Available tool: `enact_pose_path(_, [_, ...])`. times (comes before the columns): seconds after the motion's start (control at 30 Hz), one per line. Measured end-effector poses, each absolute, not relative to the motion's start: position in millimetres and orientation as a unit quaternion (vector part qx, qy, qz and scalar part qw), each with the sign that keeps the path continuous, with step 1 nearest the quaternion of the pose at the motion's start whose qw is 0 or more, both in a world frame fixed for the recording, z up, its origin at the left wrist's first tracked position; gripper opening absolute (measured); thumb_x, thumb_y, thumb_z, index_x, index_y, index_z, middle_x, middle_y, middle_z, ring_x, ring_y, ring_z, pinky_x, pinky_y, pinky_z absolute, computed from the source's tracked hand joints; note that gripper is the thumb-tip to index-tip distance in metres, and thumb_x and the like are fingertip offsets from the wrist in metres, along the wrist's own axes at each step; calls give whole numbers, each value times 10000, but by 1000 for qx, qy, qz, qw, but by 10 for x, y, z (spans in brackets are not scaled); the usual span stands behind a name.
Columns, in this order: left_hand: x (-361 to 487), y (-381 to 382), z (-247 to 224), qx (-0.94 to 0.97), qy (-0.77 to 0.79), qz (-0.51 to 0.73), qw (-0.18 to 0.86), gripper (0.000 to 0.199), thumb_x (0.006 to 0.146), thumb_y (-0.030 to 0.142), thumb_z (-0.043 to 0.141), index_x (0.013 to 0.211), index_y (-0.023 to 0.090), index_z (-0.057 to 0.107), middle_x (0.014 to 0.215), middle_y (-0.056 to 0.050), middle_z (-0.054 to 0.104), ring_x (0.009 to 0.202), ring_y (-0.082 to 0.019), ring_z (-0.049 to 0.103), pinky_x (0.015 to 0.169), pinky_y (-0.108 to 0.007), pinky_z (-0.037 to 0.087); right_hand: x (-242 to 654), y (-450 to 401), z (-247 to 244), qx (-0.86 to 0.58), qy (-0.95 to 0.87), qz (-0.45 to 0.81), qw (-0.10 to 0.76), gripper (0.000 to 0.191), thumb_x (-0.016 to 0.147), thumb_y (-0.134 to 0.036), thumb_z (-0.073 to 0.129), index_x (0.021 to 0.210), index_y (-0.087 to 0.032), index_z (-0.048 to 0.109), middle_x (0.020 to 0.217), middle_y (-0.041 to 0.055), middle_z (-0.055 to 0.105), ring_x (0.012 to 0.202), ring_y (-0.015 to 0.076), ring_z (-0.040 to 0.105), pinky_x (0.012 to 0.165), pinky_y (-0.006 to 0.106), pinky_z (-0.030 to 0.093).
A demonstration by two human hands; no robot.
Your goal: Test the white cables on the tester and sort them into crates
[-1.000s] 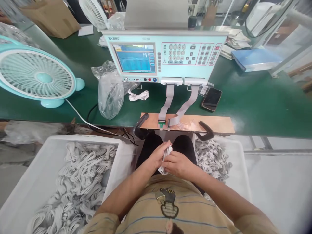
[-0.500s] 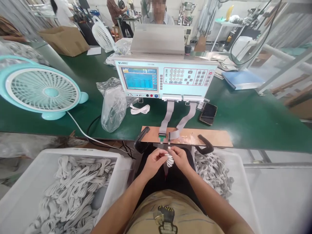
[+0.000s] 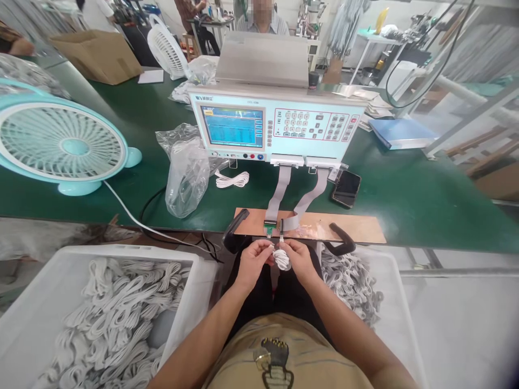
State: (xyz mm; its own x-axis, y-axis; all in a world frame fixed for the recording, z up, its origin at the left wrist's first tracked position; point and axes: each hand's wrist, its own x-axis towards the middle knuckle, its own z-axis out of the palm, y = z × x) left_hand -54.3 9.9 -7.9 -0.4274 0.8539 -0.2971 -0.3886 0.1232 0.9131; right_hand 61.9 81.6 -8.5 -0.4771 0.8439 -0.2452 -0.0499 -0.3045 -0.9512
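Observation:
A coiled white cable (image 3: 281, 260) hangs between my two hands, just below the front edge of the bench. My right hand (image 3: 303, 263) is closed on it, thumb and fingers near the small green circuit board's right-hand neighbour, a dark connector (image 3: 281, 227). My left hand (image 3: 253, 265) pinches a small white end of the cable to the left of the coil, just under the green circuit board (image 3: 270, 230). Grey ribbon cables (image 3: 279, 192) run from both connectors up to a bench tester (image 3: 295, 146) with a lit screen. Whether either cable end is plugged in, I cannot tell.
Bins of coiled cables stand left (image 3: 198, 270) and right (image 3: 399, 292) of my lap. Black clamps (image 3: 235, 229) hold a wooden strip (image 3: 365, 229) at the bench edge. A phone (image 3: 346, 189), plastic bag (image 3: 184, 183), another coiled cable (image 3: 232, 179) and fan (image 3: 73, 146) lie around. A person sits opposite.
My left fingers have shifted off the coil, slightly up and left, and now pinch the cable's end. More of the coil shows. The view has shifted slightly.

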Motion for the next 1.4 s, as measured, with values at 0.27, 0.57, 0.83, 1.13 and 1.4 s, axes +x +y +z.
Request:
enact_pose_path(0.27, [-753,125,-34,351,583,533,503,217,734,342,598,633,157,646,676,-29,603,617,-129,540,512,-191,434,573,871,-69,-413,-407,755,306,241,611,-388,716,623,-156,651,561,1,595,471,97,447,482,227,346])
enact_pose_path(0.57, [-613,208,-142,273,606,601,445,203,718,302,597,584,156,643,586,-4,578,604,-128,519,603,-219,415,594,905,-59,-400,-442,750,287,232,636,-388,697,646,-157,669,577,6,607,526,116,478,537,238,375])
enact_pose_path(0.83, [-509,264,-244,234,597,642,419,250,736,356,592,587,160,636,596,0,594,625,-133,538,644,-229,419,578,908,-58,-403,-441,747,291,251,642,-410,691,681,-162,688,596,19,630,541,131,510,549,253,403])
enact_pose_path(1.13, [-918,-255,317,334,633,630,301,153,762,240,567,660,180,663,780,-32,643,773,-161,570,761,-249,414,621,947,-234,-450,-443,717,296,281,567,-416,742,715,-183,689,679,42,666,598,173,590,571,299,460])
enact_pose_path(1.4, [-2410,-1414,-326,122,814,560,94,90,673,140,597,737,201,609,836,-49,610,996,-209,516,911,-296,356,600,974,-192,-476,-488,675,282,195,539,-406,767,655,-261,707,701,82,654,617,195,595,554,320,481])
